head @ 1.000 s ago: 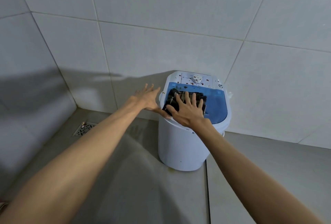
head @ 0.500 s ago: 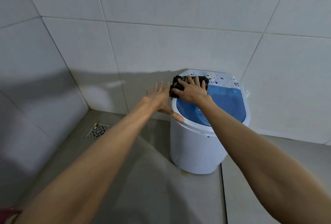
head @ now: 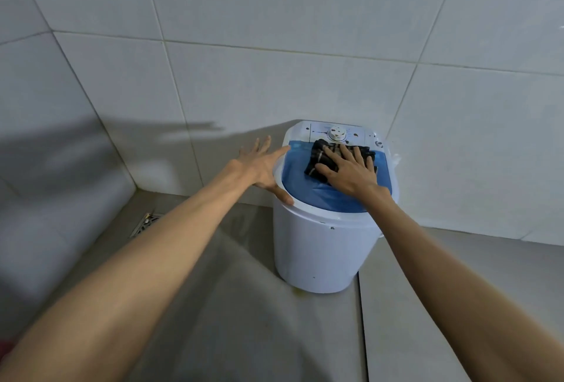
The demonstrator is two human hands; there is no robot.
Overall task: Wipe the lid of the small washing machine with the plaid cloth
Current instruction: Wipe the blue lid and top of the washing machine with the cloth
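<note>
Since half a second ago, plaid cloth [head: 323, 157] is being swept rightward from the rear-left rim to lid [head: 308, 189] centre, pressed under flat, spread right hand [head: 351, 172]. Left hand [head: 262, 168], open, is bracing the small washing machine [head: 317, 253] rim. Wiping is judged mid-progress.

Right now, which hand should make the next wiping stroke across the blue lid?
The right hand. It lies flat on the plaid cloth, pressing it on the blue lid near the control dial. The left hand is spread against the washing machine rim, apparently steadying it.
</note>
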